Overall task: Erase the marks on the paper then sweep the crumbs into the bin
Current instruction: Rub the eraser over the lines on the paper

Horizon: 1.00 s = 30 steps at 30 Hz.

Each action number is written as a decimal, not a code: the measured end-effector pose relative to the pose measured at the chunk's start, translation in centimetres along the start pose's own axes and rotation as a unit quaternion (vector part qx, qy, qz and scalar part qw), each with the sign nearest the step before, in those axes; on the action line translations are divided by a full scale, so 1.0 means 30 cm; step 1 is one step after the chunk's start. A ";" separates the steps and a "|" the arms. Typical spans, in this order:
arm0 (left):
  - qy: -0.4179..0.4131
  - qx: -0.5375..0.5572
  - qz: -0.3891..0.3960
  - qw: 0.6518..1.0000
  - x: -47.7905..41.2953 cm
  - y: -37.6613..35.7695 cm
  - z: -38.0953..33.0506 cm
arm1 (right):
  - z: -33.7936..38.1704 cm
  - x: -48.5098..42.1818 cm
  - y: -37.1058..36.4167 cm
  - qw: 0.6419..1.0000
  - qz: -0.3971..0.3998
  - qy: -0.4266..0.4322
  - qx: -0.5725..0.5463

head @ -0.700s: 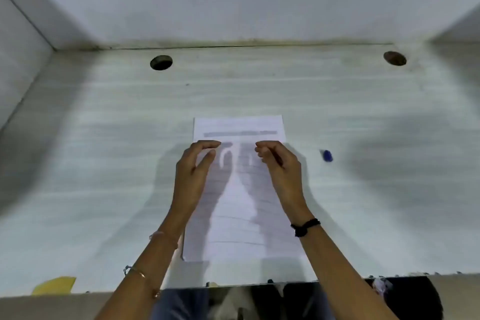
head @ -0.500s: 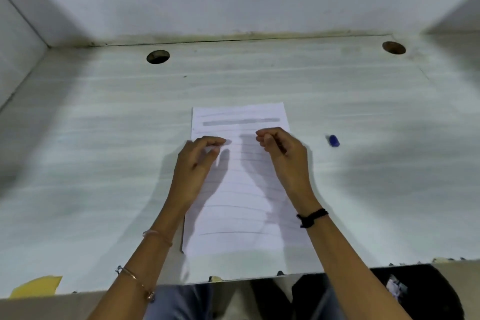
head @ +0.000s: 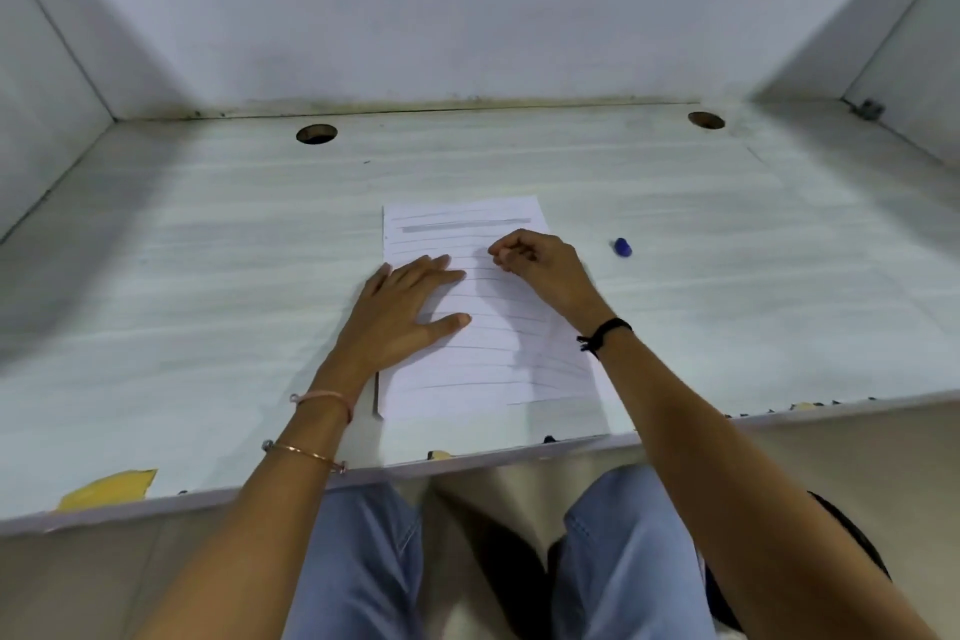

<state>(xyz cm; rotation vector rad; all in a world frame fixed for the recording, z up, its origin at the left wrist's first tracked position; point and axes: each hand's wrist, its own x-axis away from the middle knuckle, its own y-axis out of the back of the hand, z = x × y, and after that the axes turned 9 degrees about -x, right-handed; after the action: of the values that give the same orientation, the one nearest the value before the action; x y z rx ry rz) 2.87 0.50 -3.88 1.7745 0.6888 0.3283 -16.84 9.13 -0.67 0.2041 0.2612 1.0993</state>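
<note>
Paper [head: 483, 327] lies lengthwise away from the body at the near middle of the desk [head: 208, 276]; left hand [head: 400, 312] flat on its left edge, fingers spread. Right hand [head: 540, 265] curled, fingertips pinched together, on what I cannot tell; grey smear [head: 462, 225] lies just beyond them, crosswise, so right hand is nearer.

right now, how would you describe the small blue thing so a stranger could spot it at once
Start at the pale desk and find the lined paper in the middle. Just past the paper's right edge, beyond the right hand, lies a small blue object, alone on bare desktop. It is the only deep blue item there.
</note>
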 end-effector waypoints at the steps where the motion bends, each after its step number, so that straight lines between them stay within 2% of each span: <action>1: 0.001 -0.006 0.000 1.000 0.000 -0.001 -0.003 | 0.005 0.012 0.016 1.000 0.006 0.014 0.020; 3: 0.008 -0.013 -0.002 1.000 0.002 -0.004 -0.007 | -0.009 0.042 0.049 0.992 -0.030 0.078 0.098; 5: 0.017 -0.018 -0.003 1.000 0.003 -0.004 -0.015 | -0.046 0.068 0.094 0.965 -0.105 0.129 0.203; 8: 0.025 -0.027 -0.004 0.999 0.006 -0.003 -0.027 | -0.106 0.071 0.163 0.923 -0.195 0.101 0.315; 11: 0.040 -0.036 -0.009 0.999 0.011 -0.007 -0.033 | -0.132 0.058 0.174 0.938 -0.211 0.038 0.274; 16: 0.080 -0.048 -0.020 0.995 0.011 -0.028 -0.056 | -0.157 0.029 0.187 0.943 -0.251 0.036 0.215; 22: 0.151 -0.080 -0.030 0.985 0.030 -0.055 -0.141 | -0.171 -0.045 0.237 0.940 -0.270 0.032 0.204; 26: 0.195 -0.100 -0.041 0.975 0.038 -0.075 -0.198 | -0.113 -0.008 0.227 0.946 -0.300 0.058 0.111; 28: 0.214 -0.114 -0.043 0.969 0.033 -0.076 -0.224 | -0.059 0.059 0.182 0.952 -0.283 0.101 0.061; 30: 0.236 -0.127 -0.044 0.962 0.016 -0.074 -0.239 | -0.014 0.128 0.117 0.971 -0.202 0.121 0.037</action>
<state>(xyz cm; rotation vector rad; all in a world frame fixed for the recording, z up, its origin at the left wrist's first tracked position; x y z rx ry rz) -1.29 6.77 -3.78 1.4235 1.0095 0.7602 -18.30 14.14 -0.48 0.0753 0.5386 0.7088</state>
